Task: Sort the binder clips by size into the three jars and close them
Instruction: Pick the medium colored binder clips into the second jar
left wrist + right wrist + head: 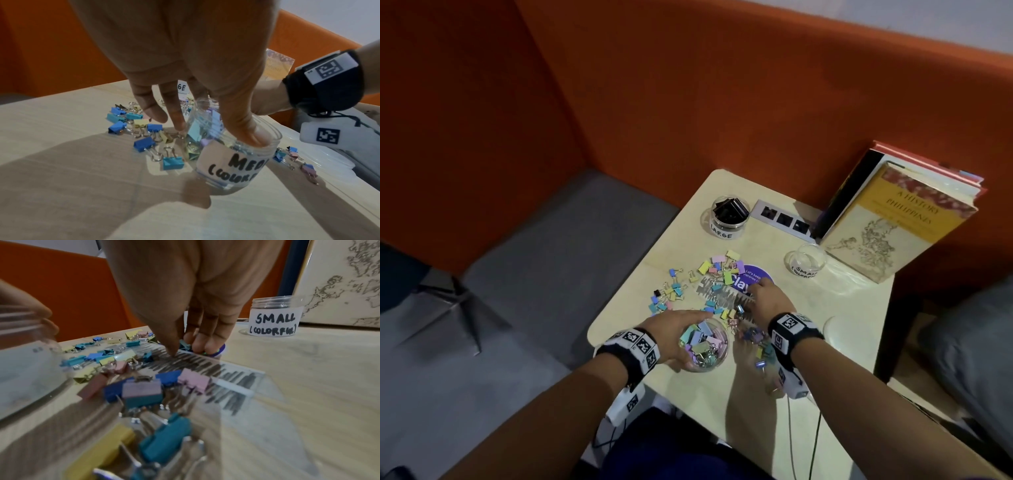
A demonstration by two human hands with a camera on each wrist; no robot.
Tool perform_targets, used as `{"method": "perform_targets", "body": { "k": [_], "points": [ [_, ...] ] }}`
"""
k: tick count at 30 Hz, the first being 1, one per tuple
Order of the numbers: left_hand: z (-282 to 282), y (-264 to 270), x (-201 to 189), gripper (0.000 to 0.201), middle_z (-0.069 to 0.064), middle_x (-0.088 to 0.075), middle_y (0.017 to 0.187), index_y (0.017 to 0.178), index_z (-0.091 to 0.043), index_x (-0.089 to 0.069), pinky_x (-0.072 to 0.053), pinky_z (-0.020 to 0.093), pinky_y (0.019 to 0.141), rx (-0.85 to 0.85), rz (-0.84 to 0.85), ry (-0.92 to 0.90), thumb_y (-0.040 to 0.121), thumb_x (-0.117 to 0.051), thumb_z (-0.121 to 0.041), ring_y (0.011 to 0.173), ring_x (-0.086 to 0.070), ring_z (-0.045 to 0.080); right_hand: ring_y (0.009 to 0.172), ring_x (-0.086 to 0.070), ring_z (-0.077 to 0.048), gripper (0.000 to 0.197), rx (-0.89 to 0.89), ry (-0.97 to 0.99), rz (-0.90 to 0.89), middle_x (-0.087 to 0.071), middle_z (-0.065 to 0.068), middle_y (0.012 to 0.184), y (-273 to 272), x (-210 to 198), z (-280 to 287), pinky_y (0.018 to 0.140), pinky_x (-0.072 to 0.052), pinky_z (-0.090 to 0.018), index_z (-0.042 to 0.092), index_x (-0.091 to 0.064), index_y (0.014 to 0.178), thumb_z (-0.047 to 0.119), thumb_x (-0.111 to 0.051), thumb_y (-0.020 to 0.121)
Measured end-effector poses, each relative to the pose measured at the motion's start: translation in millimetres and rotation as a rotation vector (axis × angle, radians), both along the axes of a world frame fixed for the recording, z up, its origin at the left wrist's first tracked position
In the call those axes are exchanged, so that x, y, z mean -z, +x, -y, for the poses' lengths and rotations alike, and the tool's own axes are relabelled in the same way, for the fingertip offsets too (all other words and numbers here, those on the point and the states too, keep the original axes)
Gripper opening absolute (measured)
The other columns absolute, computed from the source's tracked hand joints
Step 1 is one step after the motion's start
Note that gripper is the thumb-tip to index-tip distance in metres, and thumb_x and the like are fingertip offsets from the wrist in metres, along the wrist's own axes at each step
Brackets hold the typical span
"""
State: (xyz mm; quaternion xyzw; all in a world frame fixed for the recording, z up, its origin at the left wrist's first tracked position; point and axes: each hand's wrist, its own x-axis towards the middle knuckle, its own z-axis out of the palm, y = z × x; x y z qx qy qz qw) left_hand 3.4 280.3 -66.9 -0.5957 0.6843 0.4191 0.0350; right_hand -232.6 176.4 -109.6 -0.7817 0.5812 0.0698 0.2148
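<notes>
the left hand (671, 330) is gripping the medium jar (232, 164) from above at the near edge of the table (859, 342): the thumb is hooking inside the rim while the other fingers (152, 112) are reaching down its far side, slightly spread. this hold appears meant to steady the open jar close to the pile so clips can be dropped in with a short reach. the jar is already holding a good quantity of coloured clips.

the right hand (767, 298) is reaching forward into the loose binder clips (688, 287) scattered across mid-table, with its fingers (207, 340) held close together and its thumb pressing toward them over a teal clip (185, 344) beside a purple round sticker (753, 277). whether the clip is actually being pinched cannot be told.

the large jar (729, 216) is standing at the far side of the table, uncapped, with black clips inside. the small jar (274, 316) is standing open and seemingly empty, just in front of a book (893, 219) leaning against the orange partition (688, 85). no lid can be identified with certainty.

judgement: sorting is partway through; many coloured clips are remaining on the table, the small jar is untouched, and no jar is closed.
</notes>
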Motion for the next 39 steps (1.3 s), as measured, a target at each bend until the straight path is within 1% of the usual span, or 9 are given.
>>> {"method": "perform_targets", "body": {
  "k": [4, 8, 12, 16, 21, 27, 31, 35, 39],
  "points": [
    [-7.3, -1.7, 1.8, 0.107, -0.014, -0.036, 0.155, 0.150, -0.045, -0.018, -0.043, 0.035, 0.108, 0.022, 0.050, -0.066, 0.068, -0.086, -0.042, 0.136, -0.043, 0.014, 0.104, -0.062, -0.028, 0.041, 0.013, -0.030, -0.031, -0.044, -0.011, 0.131, -8.0, -2.3, -2.2, 0.096, -0.050, -0.034, 0.011, -0.060, 0.127, 0.001, -0.061, 0.087],
    [-9.3, -4.1, 1.2, 0.110, -0.016, -0.022, 0.160, 0.153, -0.038, -0.019, -0.038, 0.036, 0.113, 0.079, 0.031, -0.095, 0.067, -0.086, -0.049, 0.140, -0.036, 0.013, 0.106, -0.061, -0.025, 0.034, 0.010, -0.076, -0.031, -0.042, -0.010, 0.135, -16.2, -5.1, -2.4, 0.098, -0.049, -0.031, 0.011, -0.062, 0.126, 0.008, -0.059, 0.092],
    [-7.3, -7.3, 3.4, 0.102, -0.016, -0.034, 0.155, 0.150, -0.039, -0.027, -0.040, 0.035, 0.111, 0.054, 0.028, -0.095, 0.066, -0.087, -0.046, 0.136, -0.041, 0.013, 0.103, -0.062, -0.026, 0.027, 0.043, -0.084, -0.043, -0.056, -0.011, 0.122, -18.6, -12.2, -2.1, 0.093, -0.052, -0.034, 0.010, -0.064, 0.118, 0.010, -0.059, 0.092],
    [-6.5, -9.7, 6.2, 0.100, -0.017, -0.043, 0.148, 0.146, -0.043, -0.031, -0.046, 0.036, 0.106, -0.003, 0.002, -0.061, 0.064, -0.089, -0.043, 0.130, -0.047, 0.013, 0.097, -0.062, -0.028, 0.023, 0.090, -0.065, -0.031, -0.052, -0.012, 0.117, -18.9, -24.3, -9.0, 0.091, -0.053, -0.036, 0.011, -0.064, 0.114, 0.012, -0.059, 0.091],
    [-8.1, -7.1, 10.6, 0.100, -0.020, -0.049, 0.141, 0.141, -0.049, -0.033, -0.053, 0.035, 0.097, -0.058, -0.041, -0.039, 0.059, -0.090, -0.038, 0.121, -0.053, 0.010, 0.079, -0.054, -0.015, 0.012, 0.200, -0.125, 0.259, -0.052, 0.003, 0.093, -11.2, -47.6, -31.5, 0.066, -0.043, -0.023, 0.021, -0.060, 0.097, 0.022, -0.066, 0.086],
    [-11.2, -5.7, 11.2, 0.094, -0.021, -0.057, 0.129, 0.135, -0.052, -0.039, -0.060, 0.030, 0.083, -0.105, -0.104, -0.020, 0.058, -0.089, -0.033, 0.109, -0.059, 0.010, 0.067, -0.056, -0.001, 0.006, 0.013, 0.051, 0.517, -0.061, 0.013, 0.075, 10.6, -67.5, -66.5, 0.062, -0.043, -0.013, 0.019, -0.065, 0.085, 0.015, -0.069, 0.082],
    [-10.6, -7.3, 7.5, 0.092, -0.021, -0.058, 0.126, 0.134, -0.052, -0.039, -0.059, 0.033, 0.085, -0.109, -0.111, -0.012, 0.058, -0.089, -0.038, 0.107, -0.061, 0.010, 0.077, -0.059, -0.005, 0.005, -0.053, 0.114, 0.464, -0.063, 0.011, 0.087, 12.5, -57.7, -75.9, 0.067, -0.046, -0.020, 0.021, -0.066, 0.089, 0.025, -0.067, 0.086],
    [-12.1, -7.5, 6.5, 0.095, -0.020, -0.056, 0.131, 0.135, -0.056, -0.036, -0.059, 0.024, 0.078, -0.133, -0.127, 0.000, 0.059, -0.090, -0.039, 0.102, -0.062, 0.007, 0.081, -0.059, -0.011, 0.006, -0.016, 0.070, 0.429, -0.065, 0.005, 0.095, 13.3, -47.5, -59.1, 0.073, -0.047, -0.026, 0.022, -0.066, 0.093, 0.019, -0.062, 0.089],
    [-13.9, -9.2, 5.8, 0.096, -0.020, -0.054, 0.135, 0.140, -0.050, -0.035, -0.052, 0.019, 0.079, -0.128, -0.109, -0.010, 0.062, -0.090, -0.039, 0.104, -0.057, 0.007, 0.103, -0.058, -0.017, 0.023, -0.033, 0.002, 0.311, -0.059, 0.000, 0.117, 23.0, -37.2, -28.4, 0.086, -0.048, -0.028, 0.021, -0.064, 0.114, 0.018, -0.057, 0.092]
  ]
}}
